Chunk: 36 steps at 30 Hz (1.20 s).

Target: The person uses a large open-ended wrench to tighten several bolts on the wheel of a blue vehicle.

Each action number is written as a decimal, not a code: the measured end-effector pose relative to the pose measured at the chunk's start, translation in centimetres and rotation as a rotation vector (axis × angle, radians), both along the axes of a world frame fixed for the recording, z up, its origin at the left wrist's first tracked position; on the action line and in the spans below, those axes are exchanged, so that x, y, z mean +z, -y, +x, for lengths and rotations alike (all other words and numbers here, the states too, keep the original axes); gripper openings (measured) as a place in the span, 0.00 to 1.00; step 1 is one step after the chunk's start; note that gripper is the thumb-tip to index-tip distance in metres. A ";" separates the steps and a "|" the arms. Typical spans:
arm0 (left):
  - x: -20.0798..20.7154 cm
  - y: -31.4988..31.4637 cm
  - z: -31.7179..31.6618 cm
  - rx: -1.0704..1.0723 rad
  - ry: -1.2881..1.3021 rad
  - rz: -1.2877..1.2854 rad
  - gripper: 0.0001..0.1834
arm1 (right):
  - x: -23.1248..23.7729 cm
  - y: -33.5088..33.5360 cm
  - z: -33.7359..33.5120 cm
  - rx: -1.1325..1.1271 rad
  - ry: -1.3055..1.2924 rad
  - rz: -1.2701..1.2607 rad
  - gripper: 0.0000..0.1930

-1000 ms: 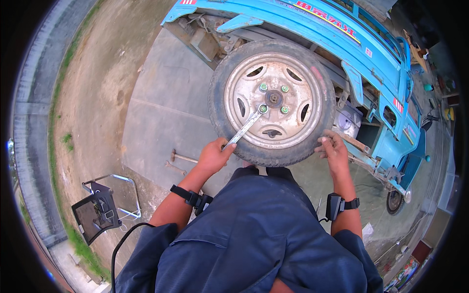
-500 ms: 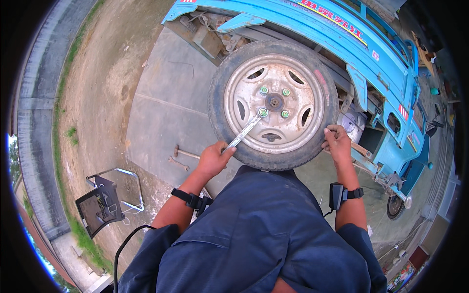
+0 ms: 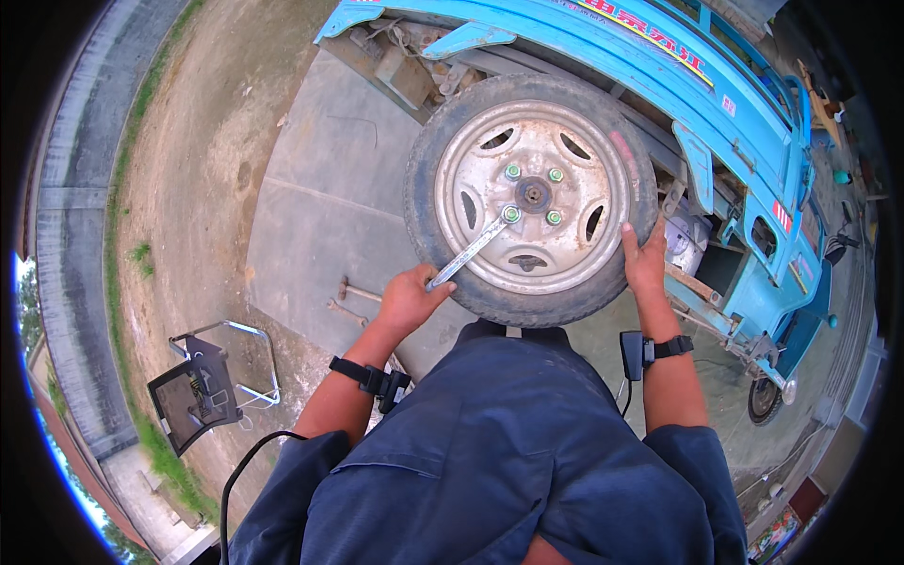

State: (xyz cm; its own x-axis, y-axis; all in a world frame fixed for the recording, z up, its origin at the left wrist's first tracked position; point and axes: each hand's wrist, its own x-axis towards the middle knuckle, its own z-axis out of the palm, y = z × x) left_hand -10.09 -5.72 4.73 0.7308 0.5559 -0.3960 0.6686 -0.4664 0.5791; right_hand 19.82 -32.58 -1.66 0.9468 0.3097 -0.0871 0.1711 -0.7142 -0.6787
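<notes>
A wheel with a black tire (image 3: pixel 429 221) and a rusty silver rim (image 3: pixel 576 259) stands upright in front of me. Several greenish wheel nuts (image 3: pixel 556 175) surround its central hub (image 3: pixel 535 195). The head of a silver wrench (image 3: pixel 467 252) sits over the lower left nut. My left hand (image 3: pixel 412 299) is closed around the wrench's lower end, beside the tire's lower left edge. At the right edge of the tire, my right hand (image 3: pixel 645 264) grips it, thumb on the sidewall and fingers round the tread, their tips partly hidden.
Behind the wheel stands a blue cargo tricycle (image 3: pixel 612 42), its small wheel (image 3: pixel 764 400) at the right. On the concrete at left lie a hammer (image 3: pixel 358 291) and another wrench (image 3: pixel 347 312). A folding chair with a metal frame (image 3: pixel 202 395) is farther left.
My right hand has gone from loosely curled fingers at the tire's lower right to a spread grip slightly higher on its edge. The left hand and wrench stay nearly unchanged.
</notes>
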 end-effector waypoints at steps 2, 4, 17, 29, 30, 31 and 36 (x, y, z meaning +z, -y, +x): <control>0.7 -0.1 0.4 0.010 -0.048 -0.010 0.19 | -0.4 0.1 0.6 0.029 0.033 0.028 0.43; 0.9 -0.3 0.4 -0.022 -0.060 0.013 0.18 | 0.1 -0.2 1.3 0.072 0.035 0.102 0.41; 1.0 0.6 1.0 -0.130 -0.036 0.121 0.16 | 3.8 -3.6 4.1 0.123 0.133 -0.018 0.42; 2.1 -0.9 2.9 -0.249 -0.040 0.222 0.15 | 0.7 1.2 2.5 0.241 -0.021 0.129 0.48; 2.1 -0.8 3.1 -0.265 -0.020 0.224 0.15 | 0.5 0.6 4.0 0.274 -0.004 0.122 0.47; 2.0 -0.7 3.1 -0.281 0.003 0.223 0.15 | 1.3 -0.2 4.8 0.256 0.000 0.083 0.46; 1.1 0.7 3.6 -0.275 0.015 0.196 0.16 | 2.0 -2.0 3.2 0.133 0.162 -0.004 0.46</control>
